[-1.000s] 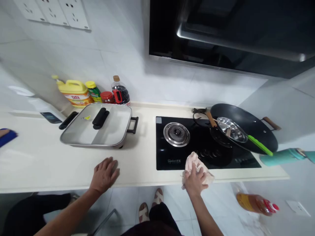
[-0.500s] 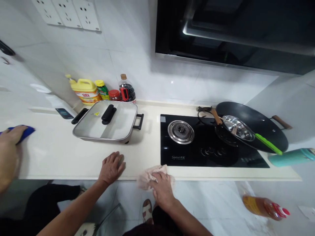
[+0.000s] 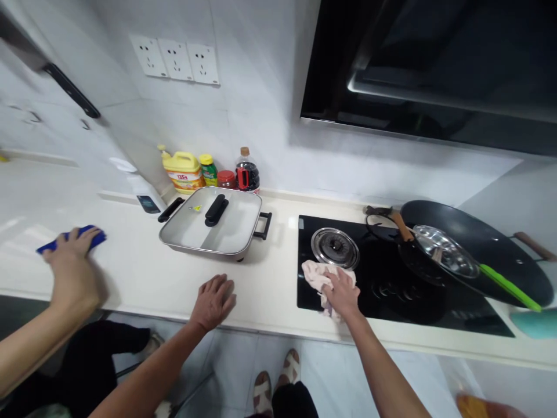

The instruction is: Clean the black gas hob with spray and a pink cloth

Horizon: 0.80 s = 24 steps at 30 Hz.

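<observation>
My right hand (image 3: 343,292) presses a pale pink cloth (image 3: 319,274) onto the left part of the black glass gas hob (image 3: 374,310), just in front of its round metal burner (image 3: 335,248). The fingers are closed over the cloth. My left hand (image 3: 213,302) rests palm down on the cream countertop (image 3: 261,290), fingers spread and holding nothing. Behind it stands a square electric pan (image 3: 217,223) with a glass lid and black handles.
At the left a co-worker's hand (image 3: 76,255) lies on a blue cloth (image 3: 96,237). A wok (image 3: 517,255) holding a metal bowl (image 3: 456,255) and a green-handled utensil (image 3: 509,286) covers the hob's right side. Bottles (image 3: 183,171) line the wall. A range hood (image 3: 435,75) hangs above.
My right hand has moved the cloth from the counter's front edge up onto the hob. My left hand stays on the counter. The co-worker's hand with the blue cloth has shifted right in view.
</observation>
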Available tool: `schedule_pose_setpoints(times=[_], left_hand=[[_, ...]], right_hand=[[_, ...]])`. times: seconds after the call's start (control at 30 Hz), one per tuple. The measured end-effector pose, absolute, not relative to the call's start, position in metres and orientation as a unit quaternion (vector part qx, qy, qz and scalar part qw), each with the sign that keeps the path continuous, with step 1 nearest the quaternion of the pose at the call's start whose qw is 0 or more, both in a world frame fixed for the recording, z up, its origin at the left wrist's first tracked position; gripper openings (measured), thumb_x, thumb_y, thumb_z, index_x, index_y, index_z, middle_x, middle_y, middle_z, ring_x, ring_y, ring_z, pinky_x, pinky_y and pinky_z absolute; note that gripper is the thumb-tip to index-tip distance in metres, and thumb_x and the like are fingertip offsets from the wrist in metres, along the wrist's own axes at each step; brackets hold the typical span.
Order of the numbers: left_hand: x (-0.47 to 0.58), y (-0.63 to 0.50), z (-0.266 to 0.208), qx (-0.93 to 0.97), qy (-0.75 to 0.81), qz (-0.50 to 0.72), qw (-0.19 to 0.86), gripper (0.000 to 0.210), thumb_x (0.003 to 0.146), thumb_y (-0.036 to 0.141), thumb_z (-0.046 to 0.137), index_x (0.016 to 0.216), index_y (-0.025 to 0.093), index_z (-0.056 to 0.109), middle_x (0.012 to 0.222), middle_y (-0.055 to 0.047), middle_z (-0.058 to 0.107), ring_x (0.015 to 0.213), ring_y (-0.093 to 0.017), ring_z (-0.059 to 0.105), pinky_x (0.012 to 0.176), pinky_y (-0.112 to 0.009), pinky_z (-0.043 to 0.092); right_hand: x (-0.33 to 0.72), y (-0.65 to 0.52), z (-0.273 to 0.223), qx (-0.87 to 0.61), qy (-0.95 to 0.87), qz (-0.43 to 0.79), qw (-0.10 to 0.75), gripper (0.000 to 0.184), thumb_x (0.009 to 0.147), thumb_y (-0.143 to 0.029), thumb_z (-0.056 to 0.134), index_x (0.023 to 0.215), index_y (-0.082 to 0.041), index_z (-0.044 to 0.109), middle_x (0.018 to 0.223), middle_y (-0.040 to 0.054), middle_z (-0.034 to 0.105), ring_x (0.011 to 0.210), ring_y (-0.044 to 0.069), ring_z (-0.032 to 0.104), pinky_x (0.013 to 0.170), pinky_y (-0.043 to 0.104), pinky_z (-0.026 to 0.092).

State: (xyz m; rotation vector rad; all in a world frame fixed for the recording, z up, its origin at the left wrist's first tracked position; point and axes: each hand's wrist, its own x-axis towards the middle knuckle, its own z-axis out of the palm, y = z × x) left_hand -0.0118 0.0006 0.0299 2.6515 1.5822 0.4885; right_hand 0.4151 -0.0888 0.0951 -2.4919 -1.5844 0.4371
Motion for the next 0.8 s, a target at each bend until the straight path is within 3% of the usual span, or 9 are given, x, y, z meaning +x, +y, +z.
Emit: schedule_pose_setpoints(times=[0.1, 0.2, 0.37, 0.5, 0.63, 0.8], left_hand=[[-0.012, 0.0, 0.029, 0.85, 0.506, 0.149, 0.011, 0.042, 0.098, 0.044, 0.052, 0.131, 0.022, 0.067, 0.146, -0.015, 0.063, 0.139, -0.033, 0.051, 0.112, -0.05, 0.04], [-0.013, 0.0, 0.029, 0.851, 0.505, 0.148, 0.015, 0.042, 0.098, 0.044, 0.051, 0.131, 0.022, 0.067, 0.147, -0.015, 0.062, 0.14, -0.033, 0.05, 0.112, -0.051, 0.04], [-0.012, 0.003, 0.033, 0.852, 0.504, 0.137, 0.007, 0.043, 0.098, 0.044, 0.049, 0.13, 0.022, 0.067, 0.146, -0.017, 0.062, 0.138, -0.033, 0.051, 0.11, -0.051, 0.041], [-0.011, 0.005, 0.035, 0.855, 0.503, 0.126, -0.009, 0.045, 0.098, 0.046, 0.047, 0.129, 0.02, 0.067, 0.147, -0.018, 0.062, 0.139, -0.034, 0.051, 0.11, -0.051, 0.041], [-0.011, 0.007, 0.032, 0.853, 0.505, 0.131, -0.007, 0.048, 0.098, 0.047, 0.045, 0.128, 0.018, 0.067, 0.146, -0.02, 0.062, 0.139, -0.035, 0.052, 0.109, -0.052, 0.042], [-0.014, 0.013, 0.027, 0.852, 0.507, 0.129, -0.009, 0.05, 0.098, 0.047, 0.041, 0.128, 0.017, 0.067, 0.147, -0.021, 0.061, 0.138, -0.035, 0.053, 0.109, -0.053, 0.044]], right_hand=[[0.414, -0.085, 0.08, -0.852, -0.504, 0.126, 0.063, 0.056, 0.102, -0.049, 0.039, 0.156, -0.036, 0.05, 0.174, 0.0094, 0.027, 0.159, 0.033, 0.024, 0.119, 0.069, 0.025], [0.381, -0.085, 0.075, -0.832, -0.534, 0.133, 0.063, 0.053, 0.103, -0.052, 0.042, 0.153, -0.036, 0.054, 0.174, 0.0106, 0.027, 0.16, 0.035, 0.02, 0.12, 0.071, 0.021], [0.296, -0.104, 0.066, -0.715, -0.668, 0.173, 0.116, 0.04, 0.1, -0.045, 0.056, 0.136, -0.035, 0.067, 0.171, 0.0089, 0.036, 0.158, 0.039, 0.024, 0.121, 0.072, 0.016], [0.264, -0.128, 0.056, -0.613, -0.747, 0.204, 0.16, 0.035, 0.098, -0.047, 0.061, 0.129, -0.032, 0.068, 0.166, 0.0056, 0.042, 0.153, 0.035, 0.031, 0.124, 0.065, 0.013], [0.29, -0.149, 0.046, -0.585, -0.765, 0.203, 0.177, 0.035, 0.093, -0.044, 0.07, 0.125, -0.033, 0.069, 0.153, 0.0051, 0.054, 0.141, 0.029, 0.042, 0.123, 0.056, 0.019], [0.366, -0.189, 0.034, -0.689, -0.683, 0.11, 0.216, 0.027, 0.088, -0.035, 0.071, 0.114, -0.027, 0.074, 0.131, 0.0081, 0.063, 0.124, 0.029, 0.05, 0.112, 0.05, 0.031]])
